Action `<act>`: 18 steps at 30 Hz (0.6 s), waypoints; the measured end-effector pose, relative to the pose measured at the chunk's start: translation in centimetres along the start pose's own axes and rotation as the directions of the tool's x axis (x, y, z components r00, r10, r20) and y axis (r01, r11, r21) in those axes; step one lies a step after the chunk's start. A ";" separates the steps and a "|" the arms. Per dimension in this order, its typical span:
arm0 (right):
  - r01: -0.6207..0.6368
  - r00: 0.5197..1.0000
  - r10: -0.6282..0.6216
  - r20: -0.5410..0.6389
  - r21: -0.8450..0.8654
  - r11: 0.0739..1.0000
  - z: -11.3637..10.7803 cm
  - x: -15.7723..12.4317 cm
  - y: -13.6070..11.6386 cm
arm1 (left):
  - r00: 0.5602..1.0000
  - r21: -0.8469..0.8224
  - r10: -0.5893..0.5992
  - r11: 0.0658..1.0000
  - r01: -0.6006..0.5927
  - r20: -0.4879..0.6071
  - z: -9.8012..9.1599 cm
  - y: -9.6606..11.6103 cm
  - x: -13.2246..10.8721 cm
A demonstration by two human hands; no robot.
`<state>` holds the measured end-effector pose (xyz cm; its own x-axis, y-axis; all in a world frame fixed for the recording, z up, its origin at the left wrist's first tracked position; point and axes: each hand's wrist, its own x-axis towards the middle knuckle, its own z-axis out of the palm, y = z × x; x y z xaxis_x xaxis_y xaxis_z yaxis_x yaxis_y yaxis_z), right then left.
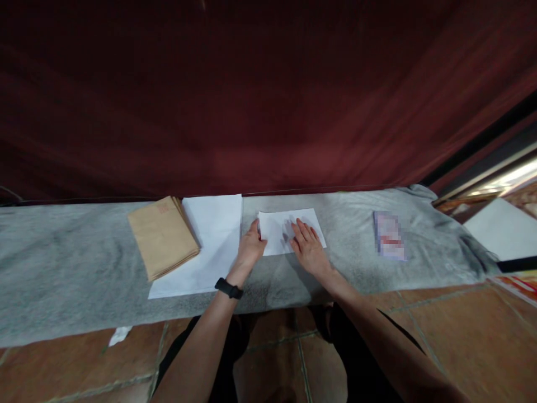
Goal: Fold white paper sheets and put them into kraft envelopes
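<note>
A small white rectangle of paper [277, 232], apparently folded, lies on the grey cloth in front of me. At its left edge my left hand [250, 243] is closed on the paper, thumb near the lower corner and fingers at the upper one. My right hand [309, 246] lies flat on the paper's right part, its fingers stretched out and a little apart. To the left, larger white sheets [218, 235] rest on the cloth. A stack of brown paper envelopes [163, 238] partly covers them.
A grey cloth [84, 257] covers the long, narrow surface. On its right side lies a pale purple printed item [389, 235], blurred out. Dark red fabric [251, 112] hangs behind. A crumpled white scrap [119, 335] is on the tiled floor [277, 369]. A white panel [503, 226] stands far right.
</note>
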<state>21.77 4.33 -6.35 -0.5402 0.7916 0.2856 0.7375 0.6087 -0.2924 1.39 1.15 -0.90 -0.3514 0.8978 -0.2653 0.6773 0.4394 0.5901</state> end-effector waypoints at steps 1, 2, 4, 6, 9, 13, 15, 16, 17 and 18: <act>0.021 1.000 -0.021 0.018 0.002 1.000 0.1 -0.1 -0.5 | 1.000 0.010 0.009 1.000 -0.009 0.004 0.0 0.0 0.0; 0.036 0.999 -0.036 0.033 0.003 0.999 0.2 -0.2 -0.9 | 1.000 0.026 0.016 1.000 -0.016 0.002 0.1 -0.1 0.0; 0.048 0.998 -0.048 0.052 -0.006 0.999 0.4 -0.3 -1.4 | 0.999 0.078 0.023 0.997 -0.021 -0.023 0.1 -0.3 0.1; 0.036 0.998 -0.034 0.052 -0.027 0.999 0.6 -0.4 -1.5 | 0.998 0.136 0.026 0.990 -0.019 -0.052 0.2 -0.5 0.0; -0.004 1.000 0.006 0.030 -0.057 0.998 0.7 -0.4 -1.6 | 0.993 0.226 0.069 0.973 -0.045 -0.099 0.3 -0.5 -0.4; -0.054 0.999 0.054 0.002 -0.053 0.997 0.6 -0.1 -1.7 | 0.912 0.389 0.279 0.909 -0.151 -0.299 2.1 0.5 -1.5; -0.077 0.997 0.076 -0.008 -0.048 0.996 0.6 0.3 -1.7 | 0.862 0.414 0.441 0.853 -0.317 -0.249 3.8 1.2 -1.8; -0.079 0.997 0.079 -0.008 -0.048 0.996 0.6 0.6 -1.7 | 0.844 0.407 0.501 0.823 -0.396 -0.192 4.7 1.5 -1.9; -0.074 0.997 0.074 -0.004 -0.051 0.996 0.6 0.8 -1.6 | 0.835 0.402 0.529 0.804 -0.438 -0.149 5.5 1.8 -1.9; -0.063 0.998 0.063 0.005 -0.055 0.996 0.6 1.0 -1.5 | 0.834 0.400 0.538 0.796 -0.454 -0.122 6.2 1.9 -1.8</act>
<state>19.86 4.26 -6.21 -0.4943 0.8289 0.2619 0.7913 0.5537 -0.2591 7.30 0.56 -4.03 -0.0083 0.9819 0.1891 0.9574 -0.0468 0.2849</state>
